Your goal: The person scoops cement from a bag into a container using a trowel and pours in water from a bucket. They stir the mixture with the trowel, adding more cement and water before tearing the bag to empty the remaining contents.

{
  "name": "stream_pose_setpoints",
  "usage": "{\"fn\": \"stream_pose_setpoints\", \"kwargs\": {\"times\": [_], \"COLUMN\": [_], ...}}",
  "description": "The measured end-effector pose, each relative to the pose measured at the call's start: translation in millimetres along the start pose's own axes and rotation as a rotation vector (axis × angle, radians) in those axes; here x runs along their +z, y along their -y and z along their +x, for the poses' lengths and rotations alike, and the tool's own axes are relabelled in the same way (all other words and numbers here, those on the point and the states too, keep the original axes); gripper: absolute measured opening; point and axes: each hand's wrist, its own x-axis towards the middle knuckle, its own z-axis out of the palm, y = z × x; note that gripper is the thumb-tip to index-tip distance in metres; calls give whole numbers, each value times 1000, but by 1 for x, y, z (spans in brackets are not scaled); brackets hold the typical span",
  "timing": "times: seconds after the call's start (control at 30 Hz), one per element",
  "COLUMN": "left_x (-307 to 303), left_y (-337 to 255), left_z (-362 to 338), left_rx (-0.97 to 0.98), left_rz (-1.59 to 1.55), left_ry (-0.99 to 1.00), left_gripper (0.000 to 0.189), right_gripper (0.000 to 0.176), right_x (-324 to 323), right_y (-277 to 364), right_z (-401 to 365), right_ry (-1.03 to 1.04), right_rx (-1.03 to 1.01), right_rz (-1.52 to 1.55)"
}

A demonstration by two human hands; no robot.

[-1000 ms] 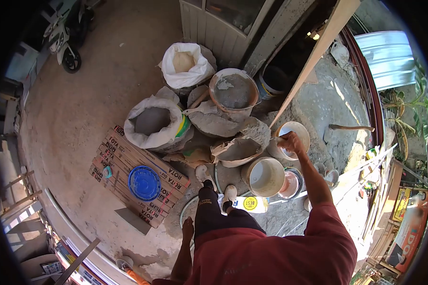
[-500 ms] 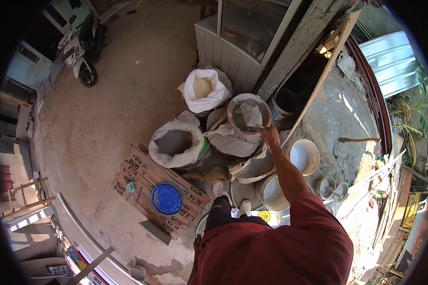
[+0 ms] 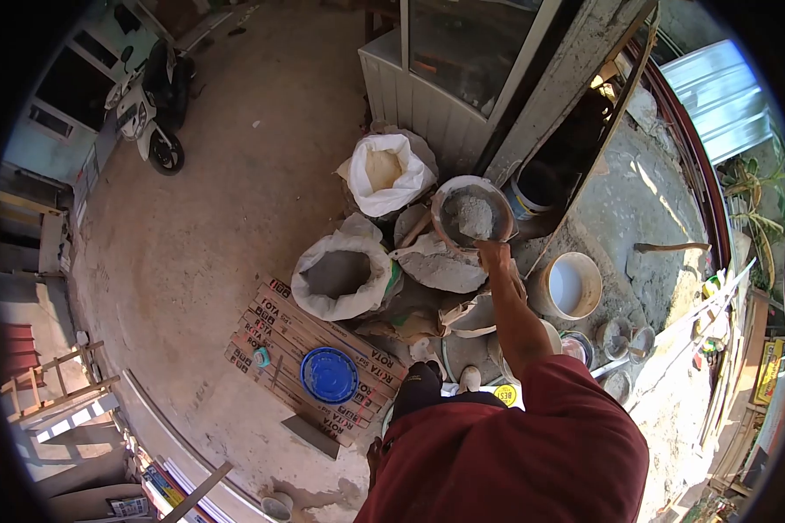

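Observation:
My right hand (image 3: 494, 254) is closed around the handle of a trowel, at the near rim of a round bucket (image 3: 446, 193). Grey powdery material (image 3: 475, 218) is heaped on the blade and hides most of it, inside the bucket. Just below the hand lies an open paper sack with grey powder (image 3: 445, 266). My left hand (image 3: 374, 455) hangs low beside my leg, in shadow and partly covered by my shirt; its fingers cannot be made out.
White sacks hold grey powder (image 3: 338, 273) and pale powder (image 3: 381, 168). At the right stands a bucket of whitish liquid (image 3: 567, 288). A blue lid (image 3: 329, 375) lies on flattened cardboard (image 3: 270, 336). A wooden board (image 3: 615, 139) leans behind the buckets. A motor scooter (image 3: 153, 109) is parked far left.
The trowel has gone lower into the bucket, and its flat blade now shows as a rounded heap of grey material. My view has shifted slightly. My left hand still hangs down.

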Motion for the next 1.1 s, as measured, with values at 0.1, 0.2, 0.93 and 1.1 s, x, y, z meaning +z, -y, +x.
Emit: {"fn": "stream_pose_setpoints", "kwargs": {"times": [0.1, 0.2, 0.93, 1.1], "left_x": [-8, -14, -34, -33], "left_y": [-11, -24, -41, -65], "left_z": [4, 5, 36, 35], "left_rx": [0, 0, 28, -112], "left_rz": [19, 44, 178, 22], "left_ry": [39, 78, 137, 155], "left_gripper": [61, 61, 68, 61], "right_gripper": [21, 19, 35, 35], "right_x": [1, 0, 1, -1], "right_y": [0, -5, -13, 0], "right_z": [0, 2, 34, 7], "right_ry": [-15, 0, 329, 370], "right_rx": [-40, -35, 54, 167], "right_rz": [-62, -41, -150, 100]}}
